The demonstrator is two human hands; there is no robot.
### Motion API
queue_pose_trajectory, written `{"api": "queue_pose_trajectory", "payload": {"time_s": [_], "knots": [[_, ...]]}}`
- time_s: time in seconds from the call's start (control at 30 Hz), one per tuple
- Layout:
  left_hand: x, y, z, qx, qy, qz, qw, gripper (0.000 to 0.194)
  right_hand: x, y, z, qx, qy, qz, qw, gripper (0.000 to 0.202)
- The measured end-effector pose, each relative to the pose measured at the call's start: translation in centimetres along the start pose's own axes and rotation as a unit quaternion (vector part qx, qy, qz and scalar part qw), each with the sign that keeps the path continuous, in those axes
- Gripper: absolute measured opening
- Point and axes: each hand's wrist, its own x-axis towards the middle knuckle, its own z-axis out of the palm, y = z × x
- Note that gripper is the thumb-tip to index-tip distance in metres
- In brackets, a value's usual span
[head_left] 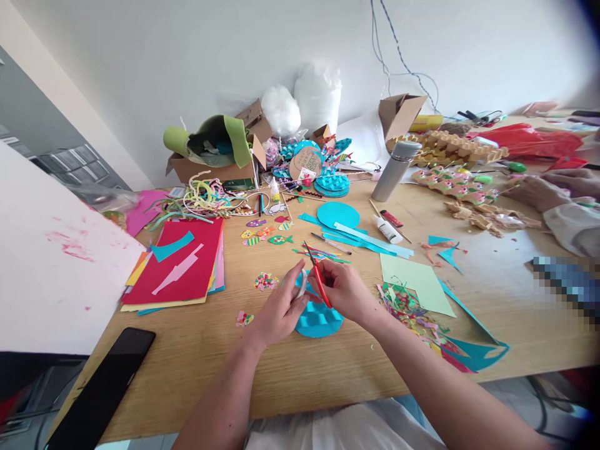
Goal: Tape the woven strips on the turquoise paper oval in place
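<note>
My right hand [344,290] grips a pair of scissors [320,282] with red handles, their dark blades pointing up and away from me. Close beside it, my left hand [281,307] pinches a small pale, curved strip [303,283], probably paper. Both hands are over a blue disc with raised wavy folds [319,322], which they partly cover. Just beyond the blades lie thin coloured paper strips [323,253] and a pen [330,243]. Cut-out paper fish [280,240] lie farther off to the left, with small piles of coloured paper bits [266,281] nearer my left hand.
Stacked coloured sheets [173,269] and a black phone [105,387] are on the left. Paper scraps [410,312] lie right of my forearm, below a glue bottle [387,230] and grey flask [396,172]. Another person's hands [539,190] are at far right.
</note>
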Motion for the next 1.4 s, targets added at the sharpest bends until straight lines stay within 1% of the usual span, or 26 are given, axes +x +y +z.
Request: {"api": "queue_pose_trajectory", "payload": {"time_s": [0.13,0.3,0.4,0.53,0.67,0.7,0.77,0.87,0.97,1.07,1.17,1.3,1.4], "knots": [[0.1,0.3,0.0,-0.001,0.034,-0.004,0.999,0.058,0.1,0.0,0.1,0.008,-0.007,-0.002,1.000,0.013],[0.2,0.7,-0.2,-0.029,0.073,-0.046,0.996,0.036,0.1,-0.5,0.0,0.020,-0.012,0.007,1.000,0.014],[0.4,0.6,-0.2,-0.039,0.095,-0.058,0.993,0.028,0.2,-0.8,0.2,0.016,-0.011,0.004,1.000,0.014],[0.7,0.5,-0.2,-0.055,0.131,-0.074,0.987,0.026,0.4,-1.1,0.4,0.008,-0.004,-0.012,1.000,0.016],[0.8,0.4,-0.5,-0.087,0.182,-0.076,0.976,0.028,0.1,-1.1,-0.4,-0.026,0.003,0.003,1.000,0.026],[0.8,0.3,-0.6,-0.094,0.193,-0.075,0.974,0.029,-0.2,-1.0,-0.7,-0.040,-0.008,0.002,0.999,0.028],[0.8,0.3,-0.8,-0.107,0.207,-0.072,0.970,0.029,-0.7,-0.6,-1.2,-0.068,-0.053,-0.003,0.996,0.031],[0.8,0.4,-0.9,-0.117,0.216,-0.072,0.967,0.029,-1.4,0.0,-1.4,-0.115,-0.134,0.003,0.984,0.036],[0.7,0.5,-0.9,-0.114,0.216,-0.074,0.967,0.028,-1.8,0.2,-0.8,-0.154,-0.170,0.007,0.973,0.039],[0.7,0.5,-0.9,-0.114,0.212,-0.073,0.968,0.028,-1.8,0.2,-0.1,-0.161,-0.181,-0.002,0.970,0.043],[0.7,0.3,-1.0,-0.112,0.210,-0.068,0.969,0.029,-1.7,0.3,0.4,-0.154,-0.178,-0.010,0.972,0.045],[0.7,0.2,-0.9,-0.105,0.209,-0.062,0.970,0.031,-1.7,0.5,0.6,-0.129,-0.171,-0.022,0.976,0.044],[0.7,0.2,-0.9,-0.094,0.207,-0.057,0.972,0.028,-1.6,0.6,0.6,-0.112,-0.178,-0.017,0.977,0.045]]}}
